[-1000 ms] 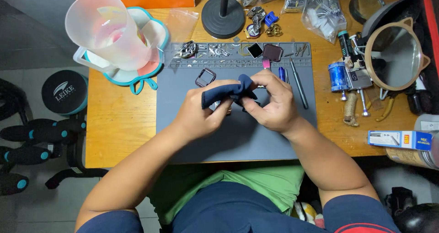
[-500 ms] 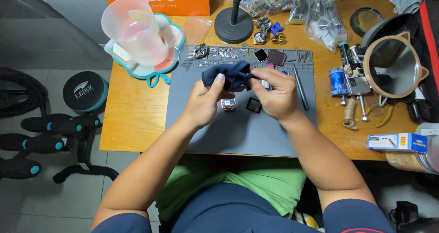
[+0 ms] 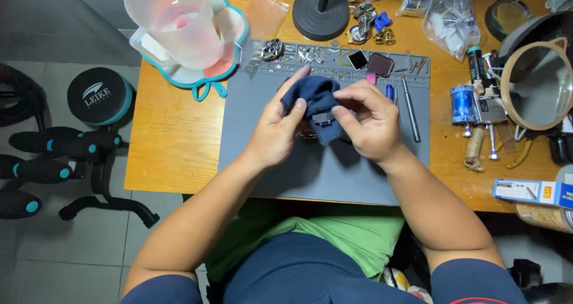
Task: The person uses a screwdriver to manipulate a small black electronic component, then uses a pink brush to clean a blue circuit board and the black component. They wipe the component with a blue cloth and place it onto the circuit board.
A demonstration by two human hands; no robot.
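Nearby, a pitcher (image 3: pixel 179 23) and tools (image 3: pixel 409 101) flank the cloth-holding hands (image 3: pixel 322 122).

A home repair workbench: grey work mat (image 3: pixel 334 178) at centre, small tools (image 3: pixel 410 110) at two o'clock, exercise gear (image 3: pixel 65 149) at nine.

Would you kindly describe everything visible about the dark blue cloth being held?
The dark blue cloth looks like soft fabric, bunched and folded, held above the grey work mat. The left hand grips its left side, the right hand its right. A small metal piece shows at its lower fold.
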